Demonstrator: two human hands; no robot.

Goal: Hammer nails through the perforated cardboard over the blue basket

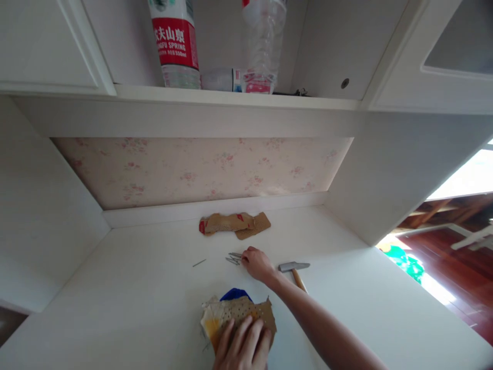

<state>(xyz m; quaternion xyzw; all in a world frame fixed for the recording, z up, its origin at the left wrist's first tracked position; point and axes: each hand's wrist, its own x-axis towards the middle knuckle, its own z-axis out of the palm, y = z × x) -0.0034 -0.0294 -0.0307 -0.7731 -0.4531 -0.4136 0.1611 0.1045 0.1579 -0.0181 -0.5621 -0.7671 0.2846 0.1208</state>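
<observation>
My left hand (242, 345) lies over a torn piece of cardboard (246, 310) dotted with small holes, its fingers slightly apart and pressed on top. An orange-yellow stain marks the cardboard's left part, and something blue (235, 294) shows from under its far edge. Farther in, my right hand (254, 262) is closed at a small pile of nails (232, 258), fingertips pinching at their right ends. The fingers partly hide which nail they grip. A single nail (199, 262) lies apart on the left. Beside my right wrist is a hammer (294, 267) with a wooden handle, partly covered by my forearm.
Folded brown cardboard strips (227, 223) lie near the back of the white surface (146, 277). Above hangs an open cabinet shelf (231, 99) with a red-labelled water bottle (176, 43) and a clear bottle (264, 46). White side panels (389, 169) close in both sides.
</observation>
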